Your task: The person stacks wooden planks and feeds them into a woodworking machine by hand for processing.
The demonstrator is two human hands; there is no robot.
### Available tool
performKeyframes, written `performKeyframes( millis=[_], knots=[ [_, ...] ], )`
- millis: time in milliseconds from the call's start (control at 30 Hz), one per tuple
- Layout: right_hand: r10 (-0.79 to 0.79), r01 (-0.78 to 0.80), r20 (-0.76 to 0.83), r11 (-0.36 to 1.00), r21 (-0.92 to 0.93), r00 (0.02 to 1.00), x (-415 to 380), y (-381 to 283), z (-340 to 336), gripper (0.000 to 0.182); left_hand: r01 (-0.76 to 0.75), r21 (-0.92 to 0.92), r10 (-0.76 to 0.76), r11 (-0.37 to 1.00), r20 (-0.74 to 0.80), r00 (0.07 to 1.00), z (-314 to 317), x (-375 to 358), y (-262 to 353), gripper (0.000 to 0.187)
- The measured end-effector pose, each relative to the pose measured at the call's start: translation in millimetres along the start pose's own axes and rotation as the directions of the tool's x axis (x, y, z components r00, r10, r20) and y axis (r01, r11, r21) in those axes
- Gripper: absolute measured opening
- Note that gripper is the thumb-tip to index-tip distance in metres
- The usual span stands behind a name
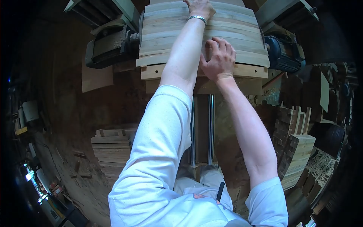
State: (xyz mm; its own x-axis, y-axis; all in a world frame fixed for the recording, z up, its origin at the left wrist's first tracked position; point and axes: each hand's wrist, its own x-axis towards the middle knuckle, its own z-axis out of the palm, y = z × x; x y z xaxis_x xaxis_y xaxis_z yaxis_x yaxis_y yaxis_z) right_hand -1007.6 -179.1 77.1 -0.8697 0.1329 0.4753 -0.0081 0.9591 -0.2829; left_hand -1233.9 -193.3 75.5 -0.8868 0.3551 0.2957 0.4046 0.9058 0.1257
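Observation:
A row of wooden slats [170,39] lies side by side across the machine bed in front of me, between two motors. My left hand [200,9], with a bracelet at the wrist, reaches over the far slats at the top of the view. Its fingers are mostly cut off by the frame edge. My right hand [220,58] rests on the nearest slats, fingers apart and slightly bent, thumb out to the left. Below it, a wooden front bar [153,72] with dark holes runs along the near edge.
A dark motor [109,47] stands left of the slats and a blue motor [285,53] right. Two metal rails [210,128] run toward my legs. Stacked wood pieces [111,151] sit at lower left; another wood stack [298,159] stands at right.

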Motion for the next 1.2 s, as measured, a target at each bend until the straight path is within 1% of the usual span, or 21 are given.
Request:
performKeyframes(
  millis=[67,100,133,200,233,267,333,467,533,567,600,667,700,733,800,867,933,1000,1067,1133,1200],
  knots=[
    [-0.005,0.005,-0.006,1.0,0.001,1.0,8.1,2.8,5.2,0.046,0.023,-0.039,-0.022,0.999,0.032,0.999,-8.0,6.9,-0.8,0.05],
    [-0.004,0.004,-0.013,1.0,-0.003,1.0,14.8,4.4,10.1,0.046,0.008,-0.025,-0.008,1.0,-0.009,1.0,-0.2,15.4,-4.7,0.052],
    [-0.005,0.005,-0.022,1.0,-0.006,1.0,20.3,6.1,13.3,0.046,0.01,-0.019,-0.01,1.0,-0.01,1.0,6.9,20.7,-6.9,0.052],
    [-0.008,0.008,-0.035,1.0,0.0,0.999,32.5,8.6,20.3,0.046,-0.009,0.031,0.011,0.999,-0.085,0.996,15.6,32.2,-10.1,0.054],
    [0.0,0.0,-0.024,1.0,-0.008,1.0,40.0,9.7,23.9,0.047,0.006,0.046,-0.005,0.999,-0.028,1.0,15.9,41.2,-10.3,0.058],
    [0.009,-0.009,-0.01,1.0,-0.016,1.0,44.0,11.0,25.0,0.048,0.007,0.054,-0.005,0.999,-0.031,1.0,15.5,46.2,-10.2,0.058],
    [0.017,-0.017,0.003,1.0,-0.009,1.0,57.8,14.3,32.8,0.049,0.018,0.05,-0.02,0.999,0.047,0.999,4.2,54.7,-11.9,0.059],
    [0.022,-0.022,0.046,1.0,0.002,0.999,71.7,17.8,44.2,0.054,0.008,0.056,-0.012,0.998,0.063,0.998,0.7,72.3,-19.6,0.058],
    [0.019,-0.02,0.064,1.0,0.015,0.998,67.2,15.4,40.3,0.055,-0.075,0.106,0.075,0.992,0.007,0.997,11.6,67.9,-20.4,0.052],
    [0.022,-0.024,0.08,1.0,0.018,0.997,62.0,14.4,36.6,0.057,0.0,0.006,0.0,1.0,-0.007,1.0,15.9,66.8,-18.4,0.048],
    [0.026,-0.028,0.081,0.999,0.025,0.996,55.4,13.0,32.1,0.057,-0.001,0.012,0.001,1.0,-0.003,1.0,-0.8,52.0,-13.1,0.048],
    [0.034,-0.038,0.113,0.999,0.031,0.993,37.6,6.6,22.3,0.058,-0.049,0.017,0.05,0.999,-0.023,0.998,-3.1,34.9,-10.5,0.045],
    [0.032,-0.038,0.111,0.998,0.049,0.993,25.2,3.1,15.3,0.058,0.041,-0.152,-0.048,0.987,-0.042,0.998,28.6,39.0,-12.8,0.055],
    [0.038,-0.044,0.104,0.997,0.058,0.994,10.5,-1.0,7.4,0.058,0.034,-0.141,-0.04,0.989,-0.042,0.998,17.8,23.4,-10.4,0.055],
    [0.047,-0.056,0.12,0.996,0.068,0.992,-18.2,-10.3,-9.4,0.059,0.041,-0.138,-0.03,0.99,0.086,0.996,-7.5,-16.8,-2.1,0.053],
    [0.055,-0.065,0.126,0.995,0.08,0.99,-54.7,-20.3,-30.3,0.06,0.043,-0.217,-0.019,0.975,0.11,0.994,-24.5,-59.1,6.2,0.046],
    [0.055,-0.066,0.135,0.995,0.078,0.989,-94.5,-28.8,-51.6,0.06,0.026,-0.185,0.012,0.982,0.199,0.98,-38.9,-103.2,16.4,0.046],
    [0.075,-0.091,0.169,0.992,0.087,0.983,-133.9,-39.0,-70.6,0.062,-0.018,-0.178,0.05,0.984,0.177,0.983,-49.8,-161.4,24.8,0.049],
    [0.079,-0.094,0.174,0.993,0.078,0.982,-171.8,-48.2,-88.7,0.064,-0.11,-0.18,0.098,0.978,-0.073,0.992,-40.0,-230.0,27.2,0.053],
    [0.082,-0.096,0.199,0.993,0.061,0.977,-209.2,-58.0,-110.0,0.066,-0.109,-0.223,0.099,0.969,-0.058,0.993,-61.8,-299.5,30.5,0.052],
    [0.277,-0.275,0.133,0.961,-0.033,0.951,-240.5,-70.9,-130.4,0.077,-0.111,-0.269,0.104,0.957,-0.04,0.994,-89.2,-366.1,31.1,0.051]
  ],
)
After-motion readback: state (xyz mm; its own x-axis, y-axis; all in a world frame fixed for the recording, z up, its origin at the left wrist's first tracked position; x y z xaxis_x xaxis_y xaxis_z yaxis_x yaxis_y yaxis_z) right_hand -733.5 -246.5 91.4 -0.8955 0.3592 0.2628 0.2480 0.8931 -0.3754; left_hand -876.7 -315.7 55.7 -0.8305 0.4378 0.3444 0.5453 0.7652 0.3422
